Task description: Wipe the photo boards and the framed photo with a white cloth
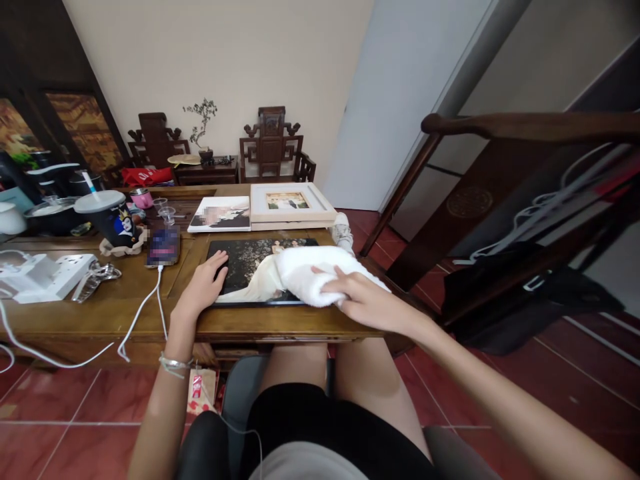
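Photo [253, 267]: flat on the counter [270, 327] before us in the head view, our only one; its left part is bare, its right part mostly under the cloth.
Cloth [317, 263]: white, fluffy and bunched; we cannot see what lies directly beneath it.
Right hand [357, 300]: our fingers are curled into the cloth at its near side, grasping it.
Left hand [203, 280]: our fingers are released, spread and holding nothing; they rest on the photo's left edge, as if to steady it.
Wiping: we judge this the step in hand, though we cannot tell how far along it is.
Next stroke: it calls, we think, for a light, even press with the photo braced; to reach the left edge, our left hand would have to shift aside.
Far side: a print [220, 215] and a frame [293, 202] lie side by side just beyond the photo.
Left side: a phone [163, 248] on its cable [159, 283] lies near our left hand; a wide sweep there could snag it.
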`<state>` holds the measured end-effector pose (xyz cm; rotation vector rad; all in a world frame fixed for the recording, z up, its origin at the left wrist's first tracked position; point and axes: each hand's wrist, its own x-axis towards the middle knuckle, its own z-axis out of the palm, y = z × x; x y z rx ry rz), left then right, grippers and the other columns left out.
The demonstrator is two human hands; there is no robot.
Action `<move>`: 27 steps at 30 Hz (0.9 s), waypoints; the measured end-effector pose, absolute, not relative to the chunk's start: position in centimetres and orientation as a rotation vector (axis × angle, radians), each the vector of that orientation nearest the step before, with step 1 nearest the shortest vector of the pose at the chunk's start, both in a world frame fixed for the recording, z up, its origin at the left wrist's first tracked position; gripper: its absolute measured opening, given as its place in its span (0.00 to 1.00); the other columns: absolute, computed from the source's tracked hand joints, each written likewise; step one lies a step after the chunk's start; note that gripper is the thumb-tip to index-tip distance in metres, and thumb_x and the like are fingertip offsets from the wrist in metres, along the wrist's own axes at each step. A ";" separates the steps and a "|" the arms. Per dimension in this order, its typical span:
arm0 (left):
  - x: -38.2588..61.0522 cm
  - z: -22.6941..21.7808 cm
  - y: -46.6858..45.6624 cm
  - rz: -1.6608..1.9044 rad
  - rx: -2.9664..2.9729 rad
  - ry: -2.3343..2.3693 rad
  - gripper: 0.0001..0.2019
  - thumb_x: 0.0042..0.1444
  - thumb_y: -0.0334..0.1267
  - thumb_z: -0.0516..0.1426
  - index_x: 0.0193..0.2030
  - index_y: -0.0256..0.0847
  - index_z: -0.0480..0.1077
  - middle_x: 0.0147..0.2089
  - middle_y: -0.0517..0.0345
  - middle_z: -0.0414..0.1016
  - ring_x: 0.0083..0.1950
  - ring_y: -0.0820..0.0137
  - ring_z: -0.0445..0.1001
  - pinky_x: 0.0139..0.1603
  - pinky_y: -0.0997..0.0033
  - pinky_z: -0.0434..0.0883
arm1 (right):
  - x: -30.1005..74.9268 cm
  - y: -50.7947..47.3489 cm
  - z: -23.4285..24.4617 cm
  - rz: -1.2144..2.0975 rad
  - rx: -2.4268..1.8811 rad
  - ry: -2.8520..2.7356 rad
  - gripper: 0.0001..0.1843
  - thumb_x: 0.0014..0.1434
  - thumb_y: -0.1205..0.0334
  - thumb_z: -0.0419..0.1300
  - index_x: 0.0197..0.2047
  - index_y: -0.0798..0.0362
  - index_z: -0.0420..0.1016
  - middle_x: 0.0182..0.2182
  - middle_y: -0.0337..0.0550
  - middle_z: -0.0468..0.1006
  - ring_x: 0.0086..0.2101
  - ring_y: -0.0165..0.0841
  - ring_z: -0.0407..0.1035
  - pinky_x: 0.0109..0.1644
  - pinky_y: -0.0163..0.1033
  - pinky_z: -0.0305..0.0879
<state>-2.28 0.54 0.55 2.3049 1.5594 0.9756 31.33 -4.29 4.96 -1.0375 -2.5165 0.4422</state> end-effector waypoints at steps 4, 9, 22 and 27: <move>-2.2 0.7 0.4 0.948 2.319 1.579 0.23 0.62 0.40 0.48 0.58 0.31 0.70 0.65 0.40 0.66 0.69 0.57 0.61 0.70 0.52 0.56 | 31.7 -8.1 6.0 0.540 -1.067 -2.566 0.25 0.40 0.76 0.48 0.37 0.46 0.77 0.44 0.41 0.81 0.62 0.43 0.61 0.65 0.52 0.53; -2.3 0.7 0.3 0.937 2.368 1.596 0.22 0.63 0.41 0.47 0.59 0.36 0.69 0.65 0.46 0.67 0.68 0.60 0.62 0.70 0.51 0.57 | 31.6 -7.9 6.1 0.510 -1.034 -2.568 0.24 0.41 0.75 0.48 0.35 0.46 0.77 0.43 0.41 0.81 0.57 0.43 0.66 0.63 0.50 0.55; -2.5 0.8 0.4 0.919 2.381 1.567 0.24 0.63 0.43 0.46 0.59 0.33 0.70 0.65 0.43 0.66 0.69 0.59 0.61 0.70 0.52 0.57 | 31.7 7.1 5.5 0.549 -1.177 -2.421 0.10 0.40 0.64 0.49 0.25 0.52 0.70 0.27 0.38 0.73 0.33 0.37 0.66 0.43 0.39 0.60; -2.5 0.7 0.5 0.955 2.345 1.548 0.23 0.63 0.44 0.48 0.58 0.35 0.70 0.65 0.45 0.67 0.69 0.59 0.61 0.70 0.52 0.57 | 31.6 9.0 5.1 0.526 -1.188 -2.386 0.11 0.41 0.65 0.49 0.28 0.53 0.71 0.29 0.39 0.73 0.35 0.37 0.66 0.43 0.38 0.60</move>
